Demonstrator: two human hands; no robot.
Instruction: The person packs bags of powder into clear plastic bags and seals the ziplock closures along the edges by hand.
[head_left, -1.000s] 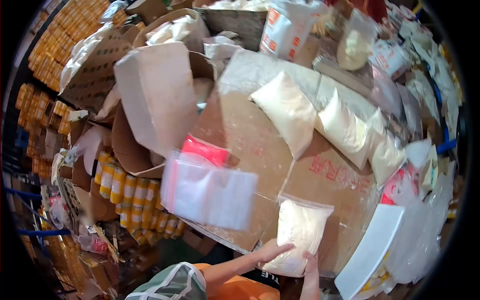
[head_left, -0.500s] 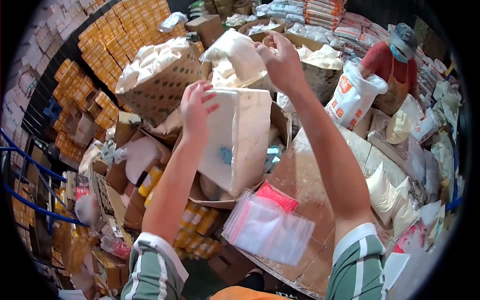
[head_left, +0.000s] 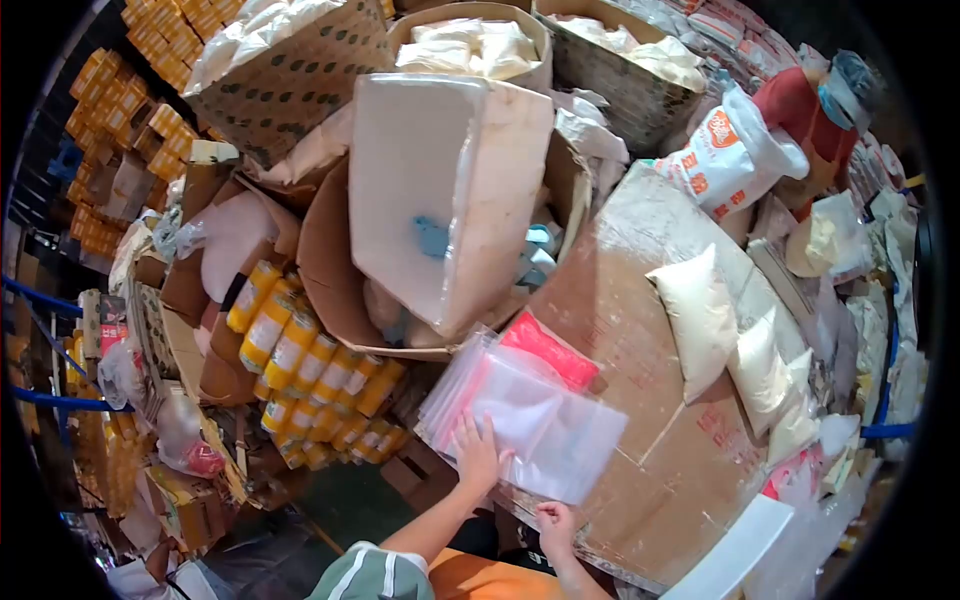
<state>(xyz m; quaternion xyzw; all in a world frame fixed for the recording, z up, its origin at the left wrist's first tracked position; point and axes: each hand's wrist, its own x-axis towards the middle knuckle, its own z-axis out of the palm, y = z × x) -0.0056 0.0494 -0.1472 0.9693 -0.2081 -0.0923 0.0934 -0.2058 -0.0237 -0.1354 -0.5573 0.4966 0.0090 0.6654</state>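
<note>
R hand point(head_left: 556, 525) just beside near edge of clear bags, fingers curled nearly closed, nothing visible in it; L hand point(head_left: 478, 455) open, fingers spread, pressed on L part of clear bags point(head_left: 545, 425), stack flat on cardboard point(head_left: 640, 350), long axis upper L to lower R, pink strips toward L end. Beyond, red pkt point(head_left: 550, 350) partly under bags, cardboard w/ red chars, unreadable; farther, white sack point(head_left: 725, 155) w/ orange logo + chars, too small to read.

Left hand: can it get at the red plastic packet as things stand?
Likely yes. The left hand lies open on the stack of clear plastic bags; the red plastic packet pokes out past them, uncovered there, though the bags seem to overlap its near edge.
</note>
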